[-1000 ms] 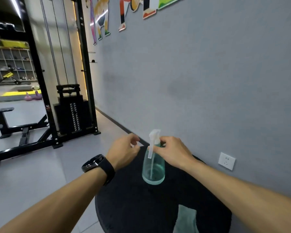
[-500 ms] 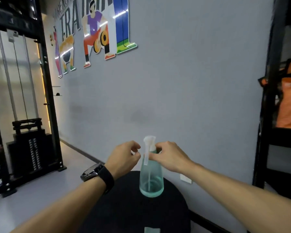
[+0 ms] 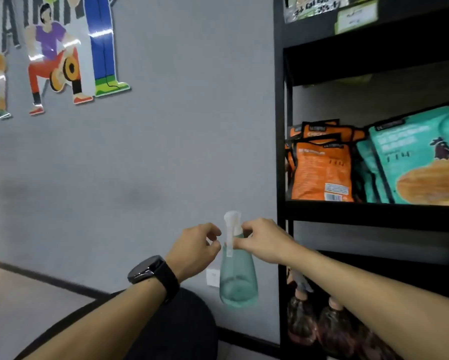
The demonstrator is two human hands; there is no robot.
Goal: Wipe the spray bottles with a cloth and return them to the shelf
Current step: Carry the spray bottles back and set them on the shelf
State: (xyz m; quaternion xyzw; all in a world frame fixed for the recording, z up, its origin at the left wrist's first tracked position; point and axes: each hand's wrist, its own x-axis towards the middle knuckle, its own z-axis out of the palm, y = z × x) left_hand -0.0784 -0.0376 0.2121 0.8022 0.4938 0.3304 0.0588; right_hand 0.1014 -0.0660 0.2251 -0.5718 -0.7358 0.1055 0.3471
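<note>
Orange pouches beside teal pouches; wall mural.

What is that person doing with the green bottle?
A person is holding a see-through green spray bottle up in the air. The right hand grips it by the neck, just under the white sprayer. The left hand, with a black watch on its wrist, is curled right beside the sprayer but does not seem to hold it. A black shelf stands just to the right, with orange and teal bags on it. The bottle is not on the shelf yet.
</note>
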